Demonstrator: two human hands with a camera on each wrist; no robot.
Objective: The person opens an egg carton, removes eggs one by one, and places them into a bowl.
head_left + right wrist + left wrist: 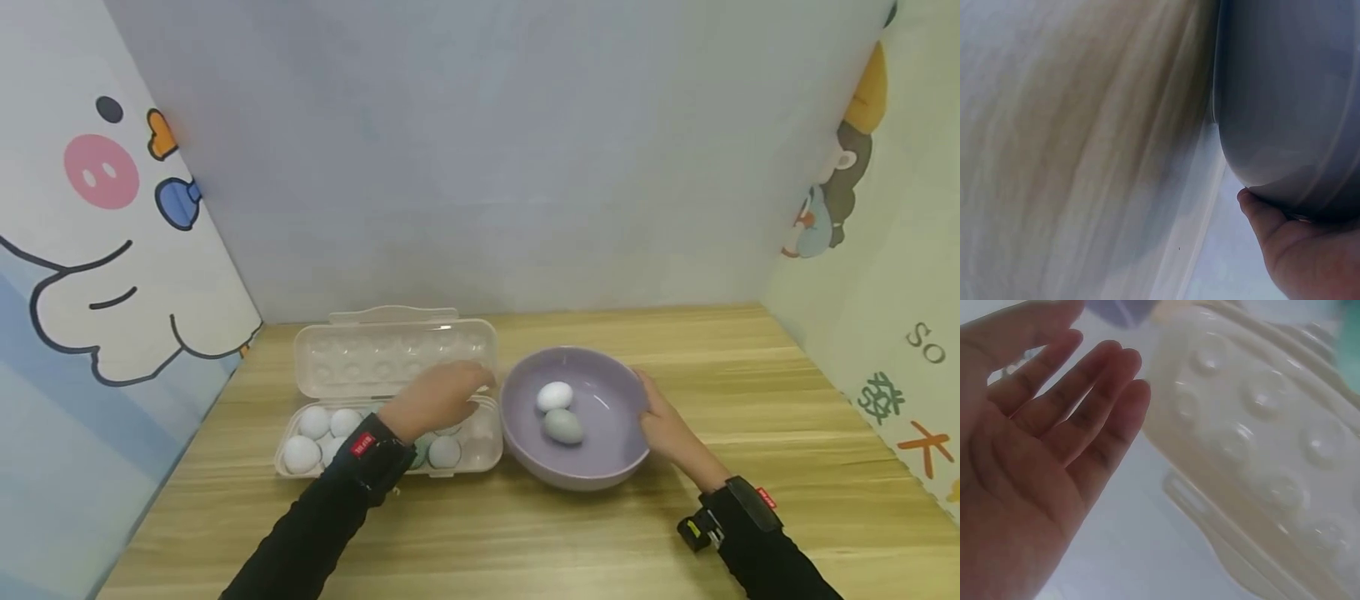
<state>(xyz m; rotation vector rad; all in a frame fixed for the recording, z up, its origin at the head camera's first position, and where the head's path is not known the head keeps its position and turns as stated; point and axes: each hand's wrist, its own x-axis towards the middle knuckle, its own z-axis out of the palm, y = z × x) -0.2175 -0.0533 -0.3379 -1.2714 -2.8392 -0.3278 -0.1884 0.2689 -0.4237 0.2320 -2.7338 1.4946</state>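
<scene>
My left hand (438, 398) is above the right part of an egg carton (480, 460), fingers relaxed and slightly bent, palm bare in the left wrist view. Behind the hand stands the carton's raised translucent lid (330, 342). Several white eggs (302, 454) and greenish ones sit in the carton, some hidden by my left arm. On the right, my right hand (667, 427) grips the side of a purple bowl (615, 400); its thumb presses the outer wall in the right wrist view. Inside lie a white egg (555, 397) and a grey-green egg (562, 427), touching.
The carton and bowl stand side by side on a wood-grain table (480, 550). A plain pale wall (480, 167) rises behind it, with cartoon-printed panels at left and right.
</scene>
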